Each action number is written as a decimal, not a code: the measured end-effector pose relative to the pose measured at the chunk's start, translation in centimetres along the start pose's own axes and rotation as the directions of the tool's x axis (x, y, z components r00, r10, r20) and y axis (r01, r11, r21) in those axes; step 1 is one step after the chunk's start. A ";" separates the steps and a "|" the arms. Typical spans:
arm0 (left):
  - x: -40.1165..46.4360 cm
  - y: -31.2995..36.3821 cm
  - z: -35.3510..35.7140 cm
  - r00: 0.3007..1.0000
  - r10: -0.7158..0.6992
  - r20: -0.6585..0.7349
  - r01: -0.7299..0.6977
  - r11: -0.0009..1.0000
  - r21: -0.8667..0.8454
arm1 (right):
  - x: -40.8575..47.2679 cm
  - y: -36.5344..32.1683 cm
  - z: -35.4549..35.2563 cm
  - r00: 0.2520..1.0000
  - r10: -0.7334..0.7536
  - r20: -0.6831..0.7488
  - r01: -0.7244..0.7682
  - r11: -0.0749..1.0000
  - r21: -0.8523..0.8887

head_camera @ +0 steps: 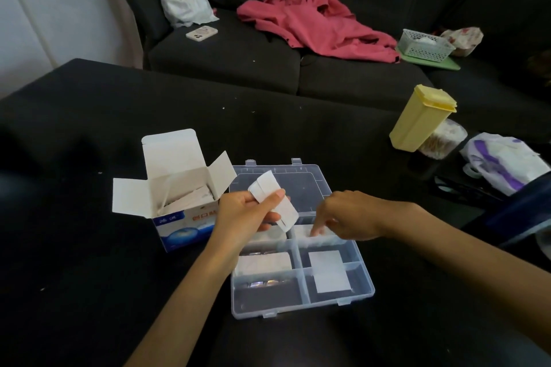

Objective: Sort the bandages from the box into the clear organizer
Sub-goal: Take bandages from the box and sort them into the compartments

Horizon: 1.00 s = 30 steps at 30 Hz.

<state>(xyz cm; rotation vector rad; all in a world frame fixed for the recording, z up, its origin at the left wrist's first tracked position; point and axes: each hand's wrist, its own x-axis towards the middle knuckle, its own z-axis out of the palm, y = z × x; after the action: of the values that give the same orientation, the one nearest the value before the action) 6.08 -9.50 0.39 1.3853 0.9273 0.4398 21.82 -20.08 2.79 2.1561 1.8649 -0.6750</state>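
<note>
The person is sitting at a dark table [89,116] with the clear organizer [365,286] lying open in front of them and the opened bandage box [185,226] standing just to its left, flaps up, more white bandages [190,201] showing inside it. The left hand [244,214] is holding a small sheaf of white wrapped bandages [272,201] above the organizer's left side, thumb pressing across the front and the fingers curling behind, so the strips are fanning slightly upward. The right hand [346,216] is reaching down into a middle right compartment, its index finger extended and touching the bandages already lying there, the other fingers loosely curled; it seems to be gripping nothing. Other compartments are holding white packets, and a flat white square [329,271] is lying across a divider. These paper-wrapped strips are looking very light, thin and floppy, and likely a little slick against each other, so a loose stack could fan out or slide. Pinching across the middle of the stack, flat between thumb and fingers, is looking like the safest hold; edges would bend.
</note>
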 end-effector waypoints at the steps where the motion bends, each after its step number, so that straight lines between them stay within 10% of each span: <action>1: -0.1 0.1 0.0 1.000 -0.013 0.005 0.013 1.000 -0.005 | 0.1 0.0 0.1 1.000 0.013 0.010 -0.013 0.998 0.053; 5: -0.4 0.0 0.1 0.992 -0.103 0.072 0.110 0.989 -0.104 | -0.2 -0.3 0.2 0.959 0.185 -0.214 -0.052 0.860 0.508; 12: -0.9 -0.6 1.0 0.993 -0.121 0.010 0.120 0.969 -0.218 | -1.9 -5.5 2.5 0.912 0.388 -0.134 0.080 0.153 0.985; 18: -1.3 -0.3 1.2 0.999 -0.041 0.006 0.041 0.986 -0.164 | -2.3 -5.7 2.6 0.926 0.365 -0.097 0.121 -0.042 0.992; 24: -1.1 -0.6 1.1 0.989 -0.074 0.128 0.083 0.995 -0.063 | -1.1 -5.9 4.3 0.794 0.585 -0.167 0.129 0.106 0.986; 30: -0.8 -0.6 0.9 0.979 0.096 0.178 -0.103 0.994 0.032 | -0.8 -5.8 4.6 0.786 0.616 -0.052 0.170 -0.135 0.976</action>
<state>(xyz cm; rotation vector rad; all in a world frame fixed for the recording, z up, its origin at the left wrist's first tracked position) 6.15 -10.82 0.03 1.4876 0.7281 0.3678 15.15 -21.81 -0.06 3.8426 0.5806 -2.1160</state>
